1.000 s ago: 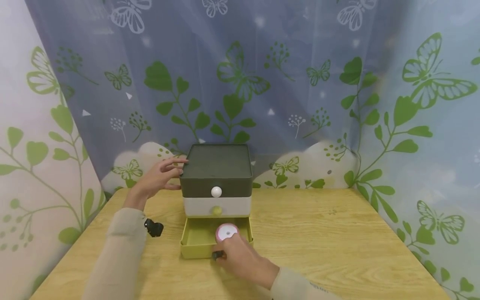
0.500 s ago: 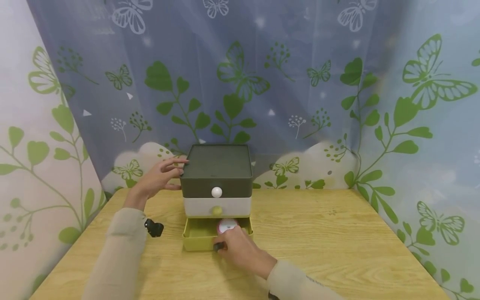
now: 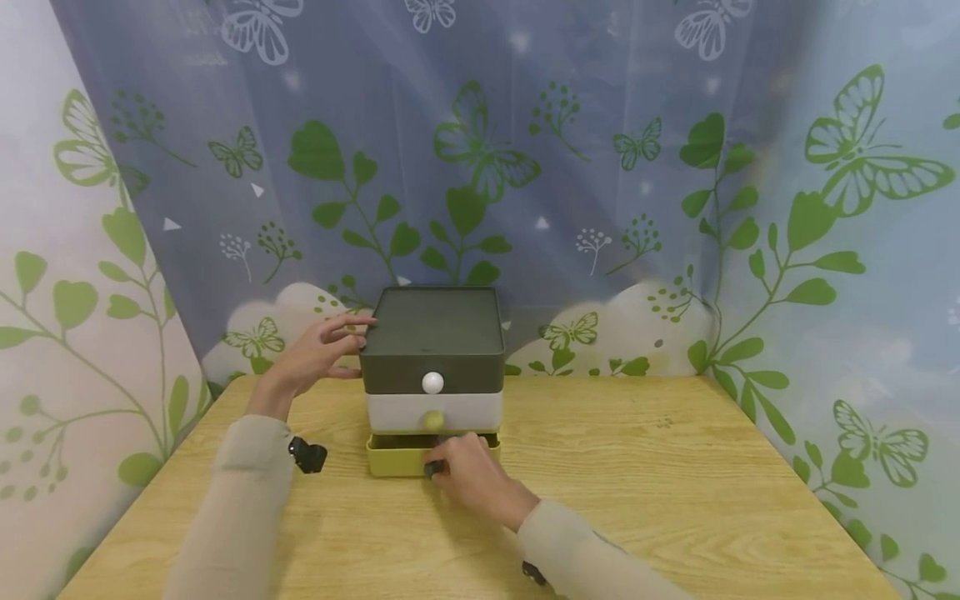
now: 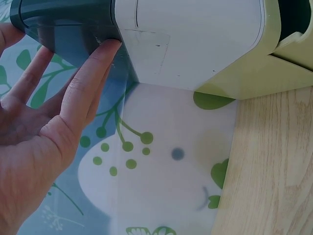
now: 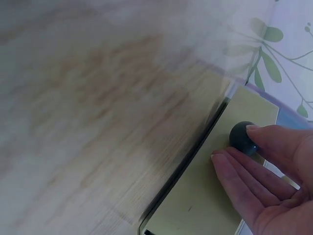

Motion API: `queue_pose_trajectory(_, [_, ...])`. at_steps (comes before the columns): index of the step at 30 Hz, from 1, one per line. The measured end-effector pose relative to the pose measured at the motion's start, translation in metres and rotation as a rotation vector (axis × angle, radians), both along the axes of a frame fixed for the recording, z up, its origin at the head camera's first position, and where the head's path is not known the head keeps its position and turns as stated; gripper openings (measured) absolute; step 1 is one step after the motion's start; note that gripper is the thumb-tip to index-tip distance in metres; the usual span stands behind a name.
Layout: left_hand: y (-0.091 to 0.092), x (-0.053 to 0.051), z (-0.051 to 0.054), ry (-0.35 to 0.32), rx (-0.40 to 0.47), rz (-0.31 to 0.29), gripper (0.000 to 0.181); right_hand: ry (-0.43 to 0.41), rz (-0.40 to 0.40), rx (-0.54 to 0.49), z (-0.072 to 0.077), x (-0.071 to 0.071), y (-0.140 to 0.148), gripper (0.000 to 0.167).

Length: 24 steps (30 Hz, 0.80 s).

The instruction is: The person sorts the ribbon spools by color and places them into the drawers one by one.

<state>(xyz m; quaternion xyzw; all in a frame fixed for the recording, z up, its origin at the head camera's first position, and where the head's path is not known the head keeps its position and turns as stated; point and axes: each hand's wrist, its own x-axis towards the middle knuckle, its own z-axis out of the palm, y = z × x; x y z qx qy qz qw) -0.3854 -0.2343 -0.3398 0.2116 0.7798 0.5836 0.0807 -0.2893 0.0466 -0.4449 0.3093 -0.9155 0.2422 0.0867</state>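
Note:
A three-tier drawer box [image 3: 442,325] stands on the table, dark green on top, white in the middle and yellow-green below. My right hand [image 3: 476,479] pinches the dark round knob [image 5: 240,137] of the yellow-green bottom drawer [image 3: 393,461] between thumb and fingers. That drawer sticks out a little from under the white tier; what lies inside is hidden. My left hand [image 3: 318,358] rests on the left side of the dark green tier, its fingers [image 4: 88,78] extended and touching the wall.
The top drawer has a white knob [image 3: 432,383] and the middle one a yellow-green knob [image 3: 434,421]; both drawers are pushed in. Behind the wooden table [image 3: 637,483] hangs a blue curtain [image 3: 585,125] with butterflies and leaves, close to the box's back.
My right hand has pushed the bottom drawer inward, away from me. The white disc with a pink rim inside it has gone out of sight. My left hand has stayed in place.

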Motion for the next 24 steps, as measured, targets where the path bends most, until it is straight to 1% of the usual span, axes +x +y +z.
queue_pose_trajectory(3, [0.000, 0.000, 0.000, 0.000, -0.002, 0.001, 0.056, -0.008, -0.007, -0.009, -0.001, -0.003, -0.001, 0.021])
queue_pose_trajectory(10, [0.000, 0.001, 0.000, 0.003, -0.005, 0.000, 0.057, 0.018, -0.029, 0.007, -0.001, -0.009, -0.001, 0.018])
queue_pose_trajectory(18, [0.001, 0.001, 0.000, 0.000, -0.003, 0.002, 0.056, 0.030, -0.065, 0.005, -0.002, -0.016, -0.002, 0.019])
queue_pose_trajectory(24, [0.000, 0.001, 0.000, 0.003, -0.001, -0.005, 0.056, 0.011, -0.062, -0.024, -0.004, -0.021, -0.003, 0.019])
